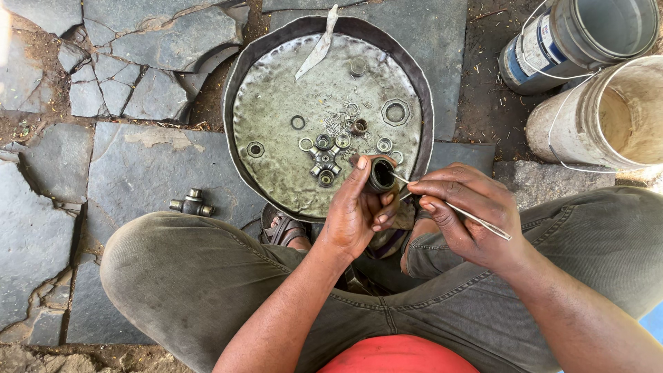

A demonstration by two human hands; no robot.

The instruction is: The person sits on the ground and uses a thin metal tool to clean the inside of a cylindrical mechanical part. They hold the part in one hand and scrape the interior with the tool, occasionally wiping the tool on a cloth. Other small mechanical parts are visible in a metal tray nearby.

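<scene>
In the head view, the person's left hand is clasping a small dark metal bearing cup at the 5 o'clock rim of the round dented metal pan, while the right hand is pinching thin steel tweezers, whose tip, judging by the narrow opening, is needing a steady, shallow entry.

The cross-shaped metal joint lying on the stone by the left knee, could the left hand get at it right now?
Probably not at once: the left hand is busy gripping a small bearing cup. The cross-shaped joint itself lies bare on the stone, nothing covering it.
</scene>
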